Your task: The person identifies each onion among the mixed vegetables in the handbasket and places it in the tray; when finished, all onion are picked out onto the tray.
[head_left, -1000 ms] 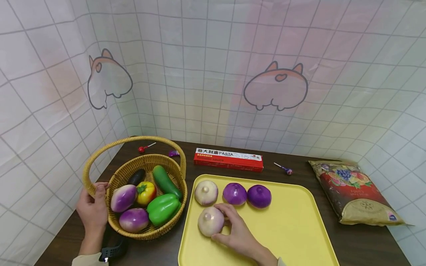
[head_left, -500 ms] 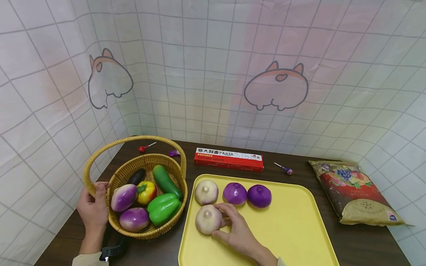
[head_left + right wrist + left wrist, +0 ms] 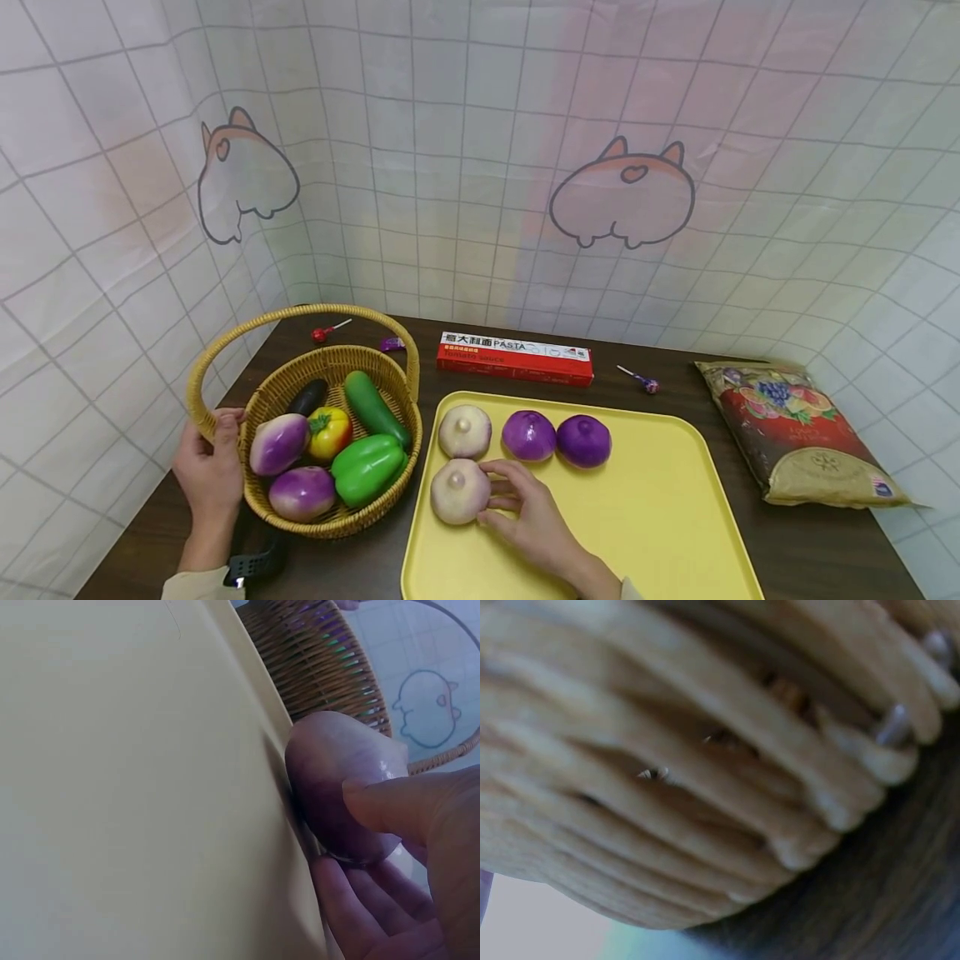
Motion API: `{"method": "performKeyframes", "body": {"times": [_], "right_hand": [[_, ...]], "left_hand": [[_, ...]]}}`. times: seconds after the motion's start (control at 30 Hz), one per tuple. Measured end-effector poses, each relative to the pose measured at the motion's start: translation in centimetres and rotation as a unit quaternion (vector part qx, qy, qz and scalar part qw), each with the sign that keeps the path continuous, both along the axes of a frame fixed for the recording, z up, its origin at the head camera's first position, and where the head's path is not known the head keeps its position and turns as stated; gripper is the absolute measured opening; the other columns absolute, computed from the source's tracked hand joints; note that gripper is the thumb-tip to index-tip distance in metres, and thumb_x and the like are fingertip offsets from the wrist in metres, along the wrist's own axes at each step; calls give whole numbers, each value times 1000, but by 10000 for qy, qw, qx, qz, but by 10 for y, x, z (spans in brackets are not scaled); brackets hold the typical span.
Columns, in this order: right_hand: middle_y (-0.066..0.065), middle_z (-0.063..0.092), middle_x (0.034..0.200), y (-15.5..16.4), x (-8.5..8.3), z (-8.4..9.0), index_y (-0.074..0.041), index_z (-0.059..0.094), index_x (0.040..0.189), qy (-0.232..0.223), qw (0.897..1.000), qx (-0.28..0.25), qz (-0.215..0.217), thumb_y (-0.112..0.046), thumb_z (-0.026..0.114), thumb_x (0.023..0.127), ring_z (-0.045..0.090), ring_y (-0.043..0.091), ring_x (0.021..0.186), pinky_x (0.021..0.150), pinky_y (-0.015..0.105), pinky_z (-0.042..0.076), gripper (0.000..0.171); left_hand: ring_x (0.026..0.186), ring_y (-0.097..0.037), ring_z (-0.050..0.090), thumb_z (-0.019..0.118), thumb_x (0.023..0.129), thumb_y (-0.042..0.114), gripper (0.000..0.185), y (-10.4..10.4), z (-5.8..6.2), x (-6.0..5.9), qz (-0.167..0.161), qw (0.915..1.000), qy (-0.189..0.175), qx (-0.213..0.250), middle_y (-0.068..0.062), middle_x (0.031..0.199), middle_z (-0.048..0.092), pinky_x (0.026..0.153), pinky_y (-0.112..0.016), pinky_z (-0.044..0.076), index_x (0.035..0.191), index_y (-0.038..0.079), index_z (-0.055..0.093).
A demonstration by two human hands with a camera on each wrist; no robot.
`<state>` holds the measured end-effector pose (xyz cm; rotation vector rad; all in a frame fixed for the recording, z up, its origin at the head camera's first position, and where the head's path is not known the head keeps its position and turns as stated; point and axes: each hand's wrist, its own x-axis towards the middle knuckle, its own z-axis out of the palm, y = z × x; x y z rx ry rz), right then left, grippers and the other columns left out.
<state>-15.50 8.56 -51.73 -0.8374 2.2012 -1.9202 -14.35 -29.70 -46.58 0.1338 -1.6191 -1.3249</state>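
My right hand holds a whitish onion by its right side, at the left of the yellow tray. In the right wrist view the thumb lies on one side of the onion and the fingers on the other. Just behind it sits another whitish onion, with two purple onions farther right. At the left, my left hand grips the wicker basket where its handle meets the rim. Close-up basket weave fills most of the left wrist view.
In the basket lie a green pepper, a cucumber, a red-yellow pepper, a dark eggplant and two purple-white vegetables. Behind the tray are a pasta box and a lollipop; a printed bag lies right.
The right hand has shifted the whitish onion slightly left and back, closer to the other whitish onion. The left hand has stayed on the basket.
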Motion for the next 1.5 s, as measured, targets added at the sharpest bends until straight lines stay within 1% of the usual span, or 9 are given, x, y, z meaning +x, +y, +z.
{"method": "performKeyframes", "body": {"times": [0.1,0.27,0.5,0.73,0.87,1.03,1.13,1.27,1.5], "right_hand": [[17,55,121,-2,0,1,0,57,124,56,9997,60,-211,15,73,75,64,38,101,80,38,56,54],[24,57,117,0,-1,5,5,58,121,239,9975,227,-620,17,73,73,62,42,94,75,38,57,51],[15,65,115,12,-6,29,-9,65,116,606,9912,285,-1138,1,75,81,62,27,96,76,34,56,37],[13,68,109,-6,-7,67,-11,66,115,978,9928,208,-659,-5,70,88,65,24,93,78,34,56,28],[12,68,108,-33,-8,86,-8,66,115,1111,9935,151,-200,-4,69,88,66,23,92,79,35,56,27],[3,68,110,-72,-12,103,-12,67,117,856,9954,373,232,-10,68,90,64,18,95,83,38,54,27],[1,66,114,-99,-16,106,-13,66,119,682,9948,558,519,-13,68,91,63,20,100,87,35,53,28],[0,63,116,-134,-18,104,-11,65,120,556,9928,783,719,-16,68,92,61,12,101,85,23,52,29],[0,58,121,-186,-24,99,-14,63,123,221,9933,1021,498,-20,73,87,63,15,99,80,18,51,37]], "left_hand": [[80,-3,65,58,95,9,29,-4,-2,-2,36,10000,-1,-38,9,85,71,70,-14,43,98,-21,59],[81,-1,65,58,95,9,27,-17,-19,-10,152,9997,-200,-13,13,86,70,72,-13,44,99,-17,63],[82,-3,66,60,95,11,25,-23,-30,-13,126,9994,-324,95,14,86,70,71,-14,45,100,-13,66],[82,-5,67,59,94,7,22,-20,-26,-11,148,9995,-274,103,2,87,73,70,-14,45,99,-14,65],[81,-3,66,59,94,6,22,-20,-26,-11,171,9994,-285,118,9,86,72,70,-14,44,99,-14,65],[81,-3,65,59,95,7,22,-22,-31,-14,183,9993,-318,122,10,86,71,69,-14,44,100,-14,65],[80,-2,64,58,95,7,24,-23,-33,-14,198,9993,-299,93,12,86,71,69,-14,43,100,-15,64],[79,1,61,59,96,11,26,-21,-34,-13,249,9990,-372,65,18,87,69,69,-14,42,101,-15,64],[75,-2,48,62,93,16,27,-21,-27,-11,601,9969,-412,-312,19,84,54,67,-17,35,100,-9,67]]}}
